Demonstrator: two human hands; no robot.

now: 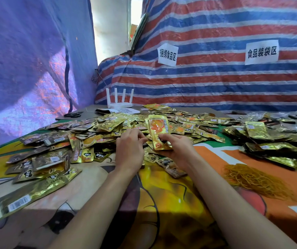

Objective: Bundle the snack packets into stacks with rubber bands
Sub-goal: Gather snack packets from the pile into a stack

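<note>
A big heap of gold snack packets (108, 123) covers the middle and left of the table. My right hand (176, 148) grips the lower end of a small upright stack of gold and orange packets (159, 131), front faces toward me. My left hand (130, 148) rests palm down on the heap just left of that stack, its fingers curled at the packets; I cannot tell whether it holds one. A loose pile of yellow rubber bands (255, 180) lies on the cloth to the right of my right forearm.
More gold packets (269, 141) are piled at the right side. A white router (119, 101), black scissors (73, 115) and a card with a printed code sit at the back. Striped tarpaulin (216, 78) with two paper signs walls in the table. A patterned cloth (171, 194) covers the near part.
</note>
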